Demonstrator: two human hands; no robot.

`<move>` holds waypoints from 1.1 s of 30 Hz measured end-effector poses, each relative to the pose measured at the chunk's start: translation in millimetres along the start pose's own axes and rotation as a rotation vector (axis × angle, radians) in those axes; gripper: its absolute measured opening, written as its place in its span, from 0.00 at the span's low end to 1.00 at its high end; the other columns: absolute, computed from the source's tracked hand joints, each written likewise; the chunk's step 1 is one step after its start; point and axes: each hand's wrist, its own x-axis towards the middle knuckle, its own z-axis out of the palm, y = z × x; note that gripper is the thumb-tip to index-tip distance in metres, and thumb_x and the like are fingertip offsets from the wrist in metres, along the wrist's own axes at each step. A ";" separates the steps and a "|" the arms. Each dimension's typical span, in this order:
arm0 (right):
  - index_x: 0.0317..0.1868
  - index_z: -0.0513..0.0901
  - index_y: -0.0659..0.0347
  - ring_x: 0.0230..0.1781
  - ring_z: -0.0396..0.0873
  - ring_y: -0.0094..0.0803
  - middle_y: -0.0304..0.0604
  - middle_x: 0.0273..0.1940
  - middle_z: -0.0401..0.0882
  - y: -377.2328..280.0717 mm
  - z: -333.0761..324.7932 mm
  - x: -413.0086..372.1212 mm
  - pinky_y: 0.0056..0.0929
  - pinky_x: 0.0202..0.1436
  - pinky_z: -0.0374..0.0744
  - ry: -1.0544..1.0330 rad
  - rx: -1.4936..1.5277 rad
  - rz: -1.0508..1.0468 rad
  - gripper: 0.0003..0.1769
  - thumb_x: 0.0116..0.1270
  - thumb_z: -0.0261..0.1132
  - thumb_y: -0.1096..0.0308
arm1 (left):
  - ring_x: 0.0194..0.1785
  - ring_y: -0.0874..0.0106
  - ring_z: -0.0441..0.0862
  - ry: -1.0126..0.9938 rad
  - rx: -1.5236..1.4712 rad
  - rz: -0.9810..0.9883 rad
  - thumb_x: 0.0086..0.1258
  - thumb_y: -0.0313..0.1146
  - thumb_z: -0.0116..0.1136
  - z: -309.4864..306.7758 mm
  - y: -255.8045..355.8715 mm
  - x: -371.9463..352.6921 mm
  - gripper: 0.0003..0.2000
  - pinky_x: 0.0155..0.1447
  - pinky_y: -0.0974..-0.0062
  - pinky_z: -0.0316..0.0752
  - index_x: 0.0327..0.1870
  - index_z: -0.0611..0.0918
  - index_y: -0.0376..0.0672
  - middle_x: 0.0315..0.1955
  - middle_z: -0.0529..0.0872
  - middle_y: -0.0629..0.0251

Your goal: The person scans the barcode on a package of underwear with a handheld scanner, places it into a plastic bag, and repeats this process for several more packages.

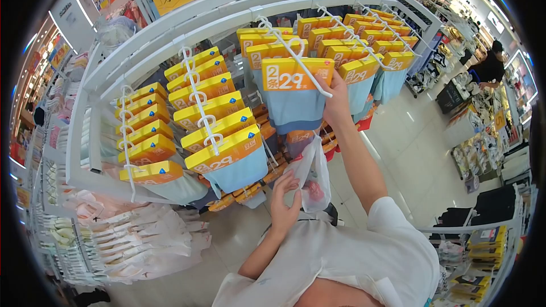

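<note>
My right hand (336, 101) is closed on the right side of a pair of blue underwear (296, 105) with a yellow price card (297, 75). The pair is at the front of a white display hook (301, 62), with several similar packs behind it. Lower down, my left hand (284, 202) has its fingers curled and its thumb apart, beside a thin translucent plastic bag (316, 179). The bag holds something red and narrows upward under the underwear. What it hangs from is hidden.
More yellow-carded underwear (219, 116) hangs on hooks to the left. A white rack frame (170, 23) curves around them. Pale garments (142, 239) hang at lower left. A person in dark clothes (492, 62) is at far right, past the tiled floor (392, 142).
</note>
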 end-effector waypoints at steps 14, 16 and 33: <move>0.58 0.71 0.68 0.48 0.77 0.24 0.44 0.51 0.79 31.3 -12.1 11.7 0.23 0.51 0.75 -0.070 -0.016 0.140 0.24 0.65 0.66 0.66 | 0.50 0.71 0.80 0.002 0.037 -0.192 0.67 0.20 0.53 7.4 -14.4 -12.1 0.15 0.54 0.73 0.74 0.55 0.72 0.34 0.58 0.72 0.56; 0.61 0.68 0.70 0.51 0.76 0.28 0.49 0.53 0.77 32.9 -16.6 6.9 0.26 0.54 0.74 -0.049 -0.284 0.103 0.30 0.64 0.67 0.61 | 0.49 0.70 0.80 -0.001 0.099 -0.236 0.65 0.21 0.55 14.6 -18.9 -13.2 0.16 0.53 0.74 0.75 0.54 0.72 0.34 0.57 0.72 0.55; 0.55 0.72 0.65 0.46 0.80 0.50 0.57 0.46 0.79 130.8 -189.3 -230.6 0.40 0.50 0.77 -0.464 -1.121 0.566 0.22 0.62 0.62 0.67 | 0.53 0.50 0.76 0.035 0.689 -0.591 0.58 0.39 0.65 66.9 -134.6 -38.1 0.26 0.57 0.61 0.69 0.50 0.74 0.28 0.46 0.79 0.43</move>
